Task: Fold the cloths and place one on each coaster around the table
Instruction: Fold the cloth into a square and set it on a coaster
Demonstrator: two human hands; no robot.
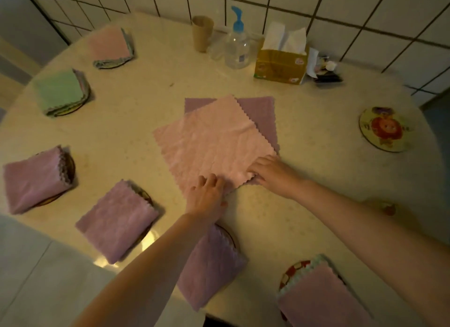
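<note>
**Both hands on the near edge of the pink cloth**

The left hand has its fingers curled on the near corner of the flat pink square cloth with zigzag edges, and seems to pinch it. The right hand grips the same near edge, a little to the right, with bent fingers over the hem. This pink cloth lies unfolded in the middle of the round cream table, on top of a flat purple cloth that shows behind it and to its right.

Left of the pink cloth, two folded purple cloths each rest on a coaster. Farther behind them are a folded green cloth and a folded pink cloth, also on coasters. Near to the person, another folded purple cloth lies under the left forearm, and one more folded cloth is at the near right on a coaster.

To the right of the pink cloth a round coaster with a cartoon picture is bare. Behind the pink cloth, by the tiled wall, stand a brown paper cup, a clear pump bottle with blue top and a yellow tissue box.
</note>
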